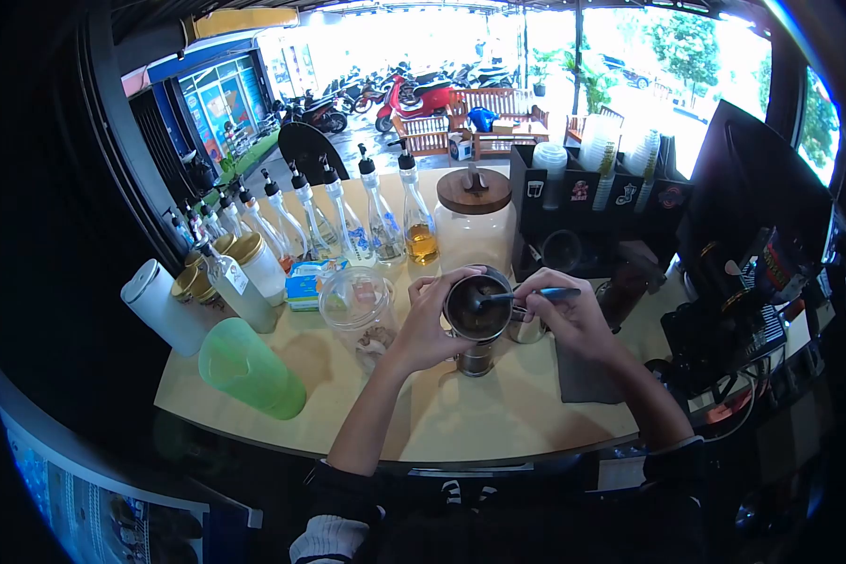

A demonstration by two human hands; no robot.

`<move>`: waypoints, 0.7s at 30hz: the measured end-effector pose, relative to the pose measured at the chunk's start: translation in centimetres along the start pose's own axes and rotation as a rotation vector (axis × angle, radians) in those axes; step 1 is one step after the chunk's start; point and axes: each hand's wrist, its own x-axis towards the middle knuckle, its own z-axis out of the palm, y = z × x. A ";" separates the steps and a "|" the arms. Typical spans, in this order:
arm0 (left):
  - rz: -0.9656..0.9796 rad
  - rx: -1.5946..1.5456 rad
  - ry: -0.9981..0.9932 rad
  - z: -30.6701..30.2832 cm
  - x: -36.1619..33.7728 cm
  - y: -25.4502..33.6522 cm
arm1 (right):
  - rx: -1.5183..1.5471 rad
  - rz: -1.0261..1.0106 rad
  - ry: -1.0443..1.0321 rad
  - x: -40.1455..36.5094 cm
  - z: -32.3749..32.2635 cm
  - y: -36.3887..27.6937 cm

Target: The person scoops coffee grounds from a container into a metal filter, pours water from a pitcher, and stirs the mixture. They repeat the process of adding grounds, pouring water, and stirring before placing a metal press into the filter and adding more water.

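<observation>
My left hand [425,329] is wrapped around a metal cup [480,325], its mouth tilted toward me and its inside dark. A spoon [500,298] reaches into the cup, and my right hand [571,321] pinches its handle from the right. What the spoon touches inside is too dark to make out. Below the cup, a small metal jigger-like vessel [476,362] stands on the counter. Part of another metal vessel [526,327] shows behind my right fingers. Left of my left hand stands a clear plastic cup [355,305] with something brownish low inside.
A green tumbler [252,368] stands at the counter's left front. Pump bottles [385,221] line the back, beside a wood-lidded jar [475,230]. A blue-green box [312,285] sits at left. A black cup holder [573,202] and a dark cloth [592,376] are at right.
</observation>
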 end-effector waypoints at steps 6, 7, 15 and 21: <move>0.071 0.034 -0.048 -0.2 0.3 -0.2 | 0.170 0.112 -0.041 0.5 -0.6 -0.1; 0.085 0.046 -0.046 -0.2 0.4 -0.1 | 0.203 0.130 -0.011 0.5 -0.6 -0.1; 0.139 0.090 -0.039 -0.3 0.5 0.2 | 0.107 0.133 -0.040 1.0 -0.9 -0.5; 0.115 0.067 -0.030 -0.4 0.4 0.3 | 0.095 0.114 -0.020 1.3 -0.9 -0.7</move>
